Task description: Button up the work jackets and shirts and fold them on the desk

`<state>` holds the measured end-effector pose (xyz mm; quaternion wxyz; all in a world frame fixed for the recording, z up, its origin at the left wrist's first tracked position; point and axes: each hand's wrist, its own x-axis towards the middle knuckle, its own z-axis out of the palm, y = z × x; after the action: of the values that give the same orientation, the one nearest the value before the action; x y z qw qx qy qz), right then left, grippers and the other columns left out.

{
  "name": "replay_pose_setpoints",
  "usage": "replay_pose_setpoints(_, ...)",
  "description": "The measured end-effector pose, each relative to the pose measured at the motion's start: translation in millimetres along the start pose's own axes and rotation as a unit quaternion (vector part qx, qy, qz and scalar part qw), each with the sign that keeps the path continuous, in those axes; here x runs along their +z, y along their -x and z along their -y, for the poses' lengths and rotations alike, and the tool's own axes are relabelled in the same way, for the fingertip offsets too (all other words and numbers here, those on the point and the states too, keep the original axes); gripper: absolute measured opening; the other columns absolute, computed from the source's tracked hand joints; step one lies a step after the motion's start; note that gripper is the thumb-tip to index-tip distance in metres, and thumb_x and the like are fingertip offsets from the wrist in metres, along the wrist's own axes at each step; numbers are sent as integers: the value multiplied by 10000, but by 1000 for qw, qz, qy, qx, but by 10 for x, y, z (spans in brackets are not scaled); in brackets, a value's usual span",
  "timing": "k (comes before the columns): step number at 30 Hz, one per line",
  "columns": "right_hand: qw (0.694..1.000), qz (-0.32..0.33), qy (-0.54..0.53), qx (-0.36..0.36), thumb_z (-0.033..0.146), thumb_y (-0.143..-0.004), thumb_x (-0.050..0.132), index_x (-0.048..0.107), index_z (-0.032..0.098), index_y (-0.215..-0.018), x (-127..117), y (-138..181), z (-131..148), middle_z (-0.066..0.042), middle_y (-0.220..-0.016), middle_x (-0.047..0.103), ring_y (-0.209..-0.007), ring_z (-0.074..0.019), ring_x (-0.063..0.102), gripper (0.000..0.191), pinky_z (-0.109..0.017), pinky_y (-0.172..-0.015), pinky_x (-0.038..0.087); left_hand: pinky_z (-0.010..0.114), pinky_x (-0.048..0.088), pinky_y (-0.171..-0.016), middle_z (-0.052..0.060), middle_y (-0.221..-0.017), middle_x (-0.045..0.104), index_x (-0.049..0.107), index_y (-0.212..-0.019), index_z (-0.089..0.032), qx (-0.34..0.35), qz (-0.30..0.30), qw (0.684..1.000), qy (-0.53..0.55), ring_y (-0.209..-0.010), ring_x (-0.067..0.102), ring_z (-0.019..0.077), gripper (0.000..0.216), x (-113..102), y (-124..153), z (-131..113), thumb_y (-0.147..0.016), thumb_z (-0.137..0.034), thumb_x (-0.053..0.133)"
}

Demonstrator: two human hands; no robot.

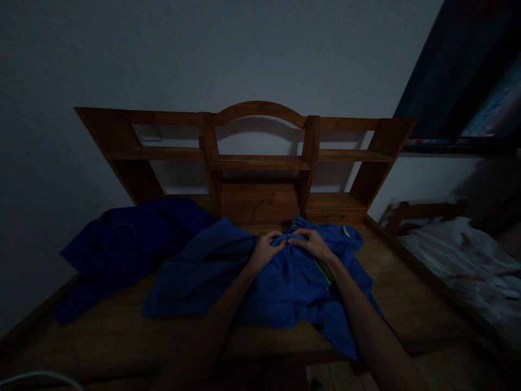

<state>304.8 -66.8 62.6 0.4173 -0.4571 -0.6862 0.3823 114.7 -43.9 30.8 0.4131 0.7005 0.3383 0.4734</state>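
Note:
A blue garment (280, 288) with a thin green stripe lies spread on a wooden desk (122, 336) in dim light. My left hand (266, 247) and my right hand (311, 243) rest side by side on the garment's far part, near its collar. The fingers of both are curled and pinch the blue cloth between them. A small white label (345, 231) shows at the garment's far right edge. Both forearms reach in from the bottom of the view.
A second, darker blue garment (130, 239) lies bunched on the desk's left side. A wooden hutch with shelves (256, 160) stands at the back against a pale wall. To the right are a bed with white bedding (459, 255) and a wooden headboard rail (427, 209).

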Motion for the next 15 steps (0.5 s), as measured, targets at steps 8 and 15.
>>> replay_pose_setpoints(8,999,-33,9,-37,481,-683,693,625,185,-921,60,-19,-8,4,-758,592,-724,-141,546,385,-263,-693,446,263,488,-781,22,-890,679,652,-930,-165,12,19,1000,0,-826,634,170,224,13,17,-15,-760,-303,607)
replay_pose_setpoints(15,997,-26,23,-67,474,-724,654,625,185,-910,65,-24,-28,-9,-837,610,-807,-159,559,345,-274,-758,437,255,471,-803,25,-890,672,651,-911,-162,11,8,1000,3,-855,624,167,211,25,6,-34,-779,-317,592)
